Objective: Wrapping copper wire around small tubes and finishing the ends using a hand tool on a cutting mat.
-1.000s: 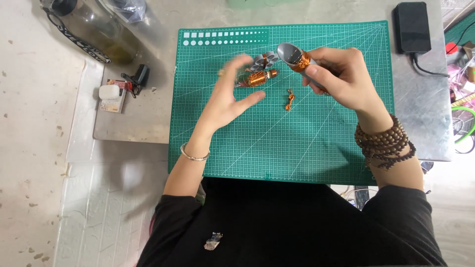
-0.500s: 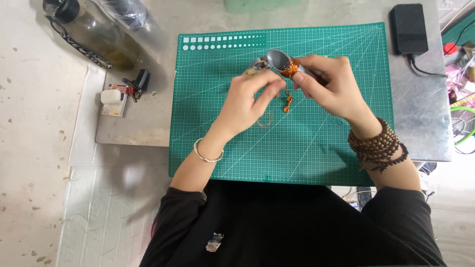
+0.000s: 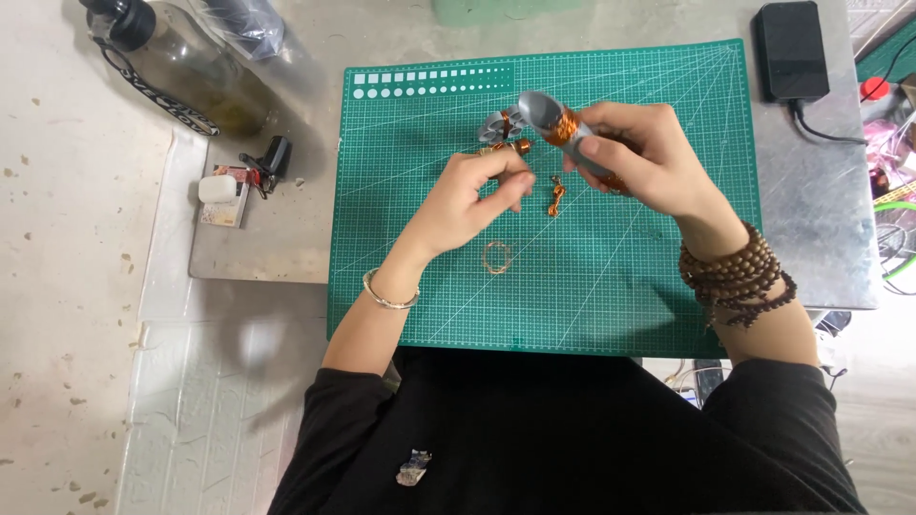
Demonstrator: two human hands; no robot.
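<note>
Two hands at work over green cutting mat (image 3: 649,286), toward its far edge. Right hand (image 3: 639,157) closed around grey rod (image 3: 563,133) partly wrapped in copper wire. Left hand (image 3: 477,195) pinched, fingertips together; held item too small to tell. Wound so far: short copper band on rod; loose wire ring (image 3: 496,257) and small copper twist (image 3: 554,195) lying mid-mat. Winding judged unfinished. Against half a second earlier: left hand drawn back from rod toward near edge, ring uncovered.
</note>
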